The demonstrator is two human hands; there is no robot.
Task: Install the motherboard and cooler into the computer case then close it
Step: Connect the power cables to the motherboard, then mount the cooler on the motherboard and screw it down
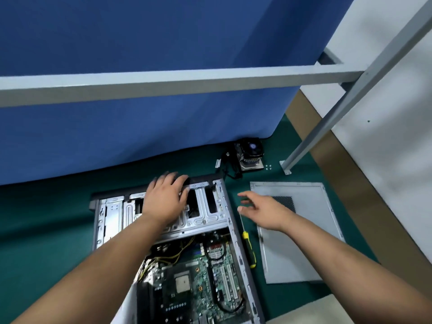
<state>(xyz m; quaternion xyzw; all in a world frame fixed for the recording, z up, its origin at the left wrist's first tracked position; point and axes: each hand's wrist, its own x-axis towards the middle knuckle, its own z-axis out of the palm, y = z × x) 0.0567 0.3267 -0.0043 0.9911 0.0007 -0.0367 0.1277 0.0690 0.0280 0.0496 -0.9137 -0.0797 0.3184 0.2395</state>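
Observation:
An open computer case point(236, 239) lies on its side on the green mat. The green motherboard point(198, 284) sits inside it, its square CPU bare. My left hand point(167, 197) rests flat on the case's drive cage at the far end, fingers reaching over the front edge. In the air to the right of the case, my right hand point(261, 208) hovers with fingers spread, holding nothing. The cooler point(250, 153), a black fan on a finned heatsink with a loose cable, stands at the back of the mat. The grey side panel point(304, 253) lies flat to the right of the case.
A yellow-and-black screwdriver point(249, 246) lies between case and side panel. A few small screws point(268, 167) lie right of the cooler. A blue cloth point(163, 118) hangs behind the mat, crossed by a grey frame bar point(187, 84). A frame leg point(304, 148) stands at right.

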